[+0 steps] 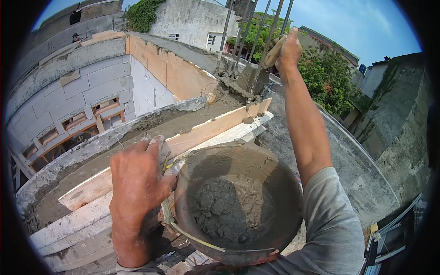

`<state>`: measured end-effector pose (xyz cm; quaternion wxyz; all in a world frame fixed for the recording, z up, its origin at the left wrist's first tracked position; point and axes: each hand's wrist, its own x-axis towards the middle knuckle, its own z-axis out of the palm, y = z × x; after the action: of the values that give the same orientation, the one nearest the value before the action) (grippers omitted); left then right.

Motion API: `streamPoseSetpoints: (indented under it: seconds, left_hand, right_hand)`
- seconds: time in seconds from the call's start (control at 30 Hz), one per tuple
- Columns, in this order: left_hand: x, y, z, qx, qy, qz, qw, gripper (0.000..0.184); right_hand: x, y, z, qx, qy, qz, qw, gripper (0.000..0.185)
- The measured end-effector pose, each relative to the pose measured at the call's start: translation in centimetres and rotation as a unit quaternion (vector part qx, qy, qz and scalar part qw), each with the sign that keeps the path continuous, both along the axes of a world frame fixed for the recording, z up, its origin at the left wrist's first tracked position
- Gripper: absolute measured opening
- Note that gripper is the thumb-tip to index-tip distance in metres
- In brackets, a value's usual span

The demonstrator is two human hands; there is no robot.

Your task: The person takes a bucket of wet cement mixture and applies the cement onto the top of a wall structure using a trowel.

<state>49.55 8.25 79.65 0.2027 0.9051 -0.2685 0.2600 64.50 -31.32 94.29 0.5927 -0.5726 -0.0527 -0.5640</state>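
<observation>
Open-air building site: block wall, upright steel bars, strip of grey concrete bordered by a plank. One round bucket, part-filled with mortar, beside the plank's near edge. Left hand: grasping the bucket's left rim. Right hand: clenched round a wooden-handled trowel, raised near the plank's far end.
</observation>
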Motion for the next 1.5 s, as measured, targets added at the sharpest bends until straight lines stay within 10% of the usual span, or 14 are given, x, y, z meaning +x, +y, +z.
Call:
streamPoseSetpoints:
  seconds: [0.27, 0.5, 0.6, 0.63, 0.67, 0.83, 1.5]
  left_hand:
    - [-0.2, 0.1, 0.3, 0.031, 0.016, 0.001, 0.999, 0.057]
    - [-0.2, 0.2, 0.3, 0.029, 0.024, -0.003, 0.999, 0.057]
    - [-0.1, 0.1, -0.2, 0.010, -0.001, -0.007, 1.000, 0.057]
    - [0.1, 0.0, -0.4, -0.003, -0.015, -0.007, 1.000, 0.057]
    - [0.2, 0.0, -0.6, -0.017, -0.029, -0.006, 0.999, 0.057]
    - [0.0, 0.4, -0.2, 0.004, -0.003, -0.014, 1.000, 0.055]
    - [0.2, 0.4, -0.8, -0.040, -0.010, -0.024, 0.999, 0.059]
  right_hand:
    - [-10.1, 1.2, 11.3, -0.172, -0.238, -0.016, 0.956, 0.035]
    - [-16.9, 14.4, 9.6, -0.110, -0.242, -0.083, 0.961, 0.020]
    - [-11.7, 16.4, 5.7, -0.286, -0.187, -0.079, 0.936, 0.023]
    - [-7.4, 13.2, 5.8, -0.476, -0.168, -0.334, 0.796, 0.021]
    - [-4.2, 12.3, 5.0, -0.553, -0.201, -0.644, 0.489, 0.019]
    - [-0.2, 12.5, 1.3, -0.373, 0.004, -0.288, 0.882, 0.048]
    - [4.0, 8.2, 1.1, -0.311, 0.045, -0.191, 0.930, 0.035]
